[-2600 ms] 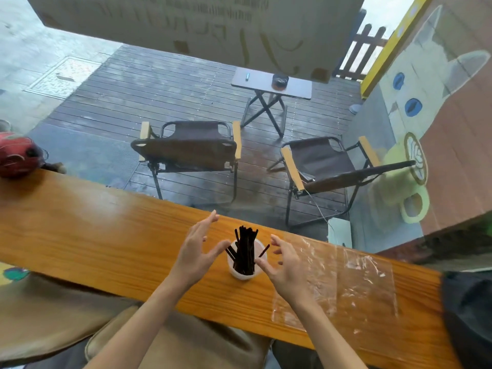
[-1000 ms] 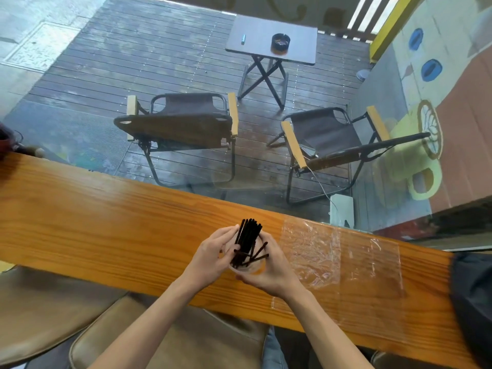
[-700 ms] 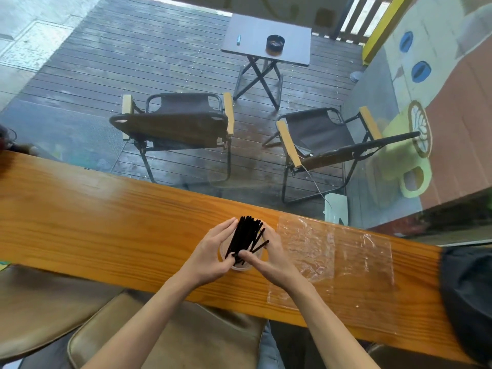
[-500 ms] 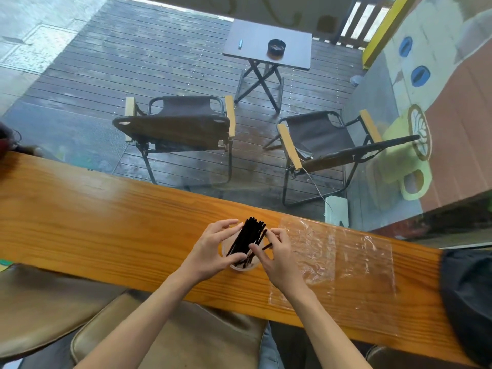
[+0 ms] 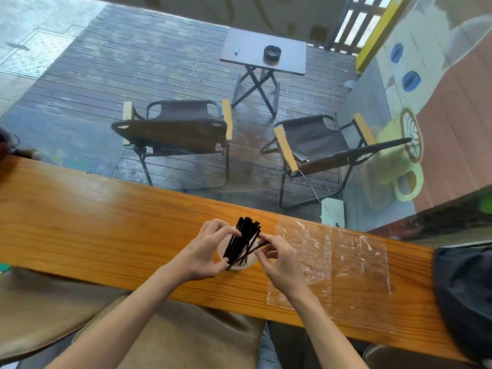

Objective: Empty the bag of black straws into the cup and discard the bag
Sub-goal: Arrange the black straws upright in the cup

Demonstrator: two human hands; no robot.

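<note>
black straws (image 5: 243, 242) fill white cup (image 5: 237, 265)

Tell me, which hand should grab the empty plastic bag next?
Probably the right hand: the bag lies flat on the counter just beside it. The left hand is across the cup.

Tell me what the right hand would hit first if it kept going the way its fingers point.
The right hand points left and away; its fingertips are already at the black straws in the cup, so those come first, probably then the left hand.
</note>
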